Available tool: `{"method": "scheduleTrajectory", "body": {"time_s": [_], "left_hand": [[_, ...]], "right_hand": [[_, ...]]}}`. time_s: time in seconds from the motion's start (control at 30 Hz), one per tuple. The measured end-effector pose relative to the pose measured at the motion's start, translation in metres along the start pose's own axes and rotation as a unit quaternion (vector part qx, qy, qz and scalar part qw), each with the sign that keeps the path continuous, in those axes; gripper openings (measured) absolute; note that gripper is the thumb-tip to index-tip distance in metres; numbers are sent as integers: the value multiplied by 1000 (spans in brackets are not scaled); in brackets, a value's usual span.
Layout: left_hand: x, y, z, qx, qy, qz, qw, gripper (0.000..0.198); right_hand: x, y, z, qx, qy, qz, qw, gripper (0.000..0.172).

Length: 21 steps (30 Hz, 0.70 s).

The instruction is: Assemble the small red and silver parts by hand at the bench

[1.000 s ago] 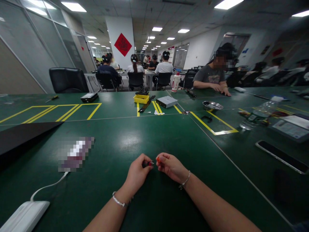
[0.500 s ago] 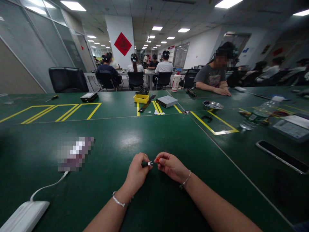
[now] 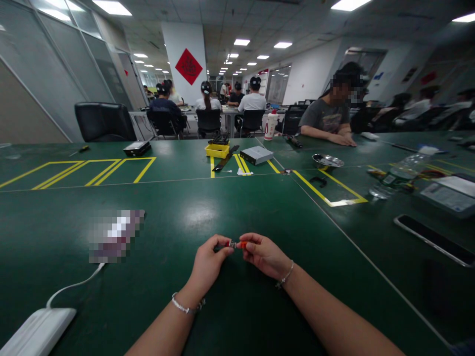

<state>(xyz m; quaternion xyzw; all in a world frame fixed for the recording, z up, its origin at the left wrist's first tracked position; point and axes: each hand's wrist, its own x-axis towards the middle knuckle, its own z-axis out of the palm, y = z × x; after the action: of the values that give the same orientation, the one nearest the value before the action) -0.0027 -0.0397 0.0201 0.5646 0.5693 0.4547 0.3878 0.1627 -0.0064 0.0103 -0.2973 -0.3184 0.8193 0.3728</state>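
Observation:
My left hand (image 3: 212, 256) is closed in a pinch on a small silver-and-white metallic piece (image 3: 232, 244), with a bit of red showing at the fingertips. Facing it, my right hand (image 3: 264, 254) pinches a small orange-red piece (image 3: 243, 244) between thumb and forefinger. The two pieces are end to end, very close; I cannot tell whether they touch. Both hands are just above the green table (image 3: 200, 202). The pieces are too small to name exactly, and my fingers partly cover them.
To the left lie a blurred-out phone-like object (image 3: 118, 237) and a white power bank (image 3: 48, 331) joined by a cable. A phone (image 3: 434, 240), a plastic bottle (image 3: 401, 173) and a metal bowl (image 3: 327, 160) are on the right. Farther back stand a yellow tray (image 3: 217, 151) and a grey box (image 3: 256, 155). A person (image 3: 326, 118) sits across.
My left hand has turned and risen slightly, bringing the silver piece in line with the orange-red one and closing the gap. My right hand has barely moved.

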Motion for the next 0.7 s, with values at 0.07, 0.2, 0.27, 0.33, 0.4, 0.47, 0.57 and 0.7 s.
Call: {"method": "scheduleTrajectory", "body": {"time_s": [0.07, 0.2, 0.27, 0.33, 0.4, 0.47, 0.57, 0.7], "left_hand": [[1, -1, 1, -47, -5, -13, 999, 15], [2, 0, 1, -115, -20, -33, 993, 18], [2, 2, 0, -128, -24, -40, 991, 17], [2, 3, -1, -133, -25, -43, 990, 17], [2, 4, -3, -130, -31, -43, 990, 19], [2, 3, -3, -127, -39, -40, 990, 20], [1, 2, -4, -132, -59, -32, 989, 22], [-1, 4, -4, -117, -76, -25, 990, 24]], "right_hand": [[0, 0, 0, -5, -3, 2, 1000, 24], [-1, 1, -1, -29, -28, 10, 999, 24], [-1, 1, -1, -49, -45, 16, 998, 24], [-2, 0, -1, -69, -56, 22, 996, 25], [-3, -1, 1, -86, -62, 27, 994, 26], [-4, -1, 2, -98, -69, 31, 992, 27], [-5, -2, 3, -103, -73, 31, 992, 27], [-5, -2, 5, -84, -65, 21, 994, 23]]}}
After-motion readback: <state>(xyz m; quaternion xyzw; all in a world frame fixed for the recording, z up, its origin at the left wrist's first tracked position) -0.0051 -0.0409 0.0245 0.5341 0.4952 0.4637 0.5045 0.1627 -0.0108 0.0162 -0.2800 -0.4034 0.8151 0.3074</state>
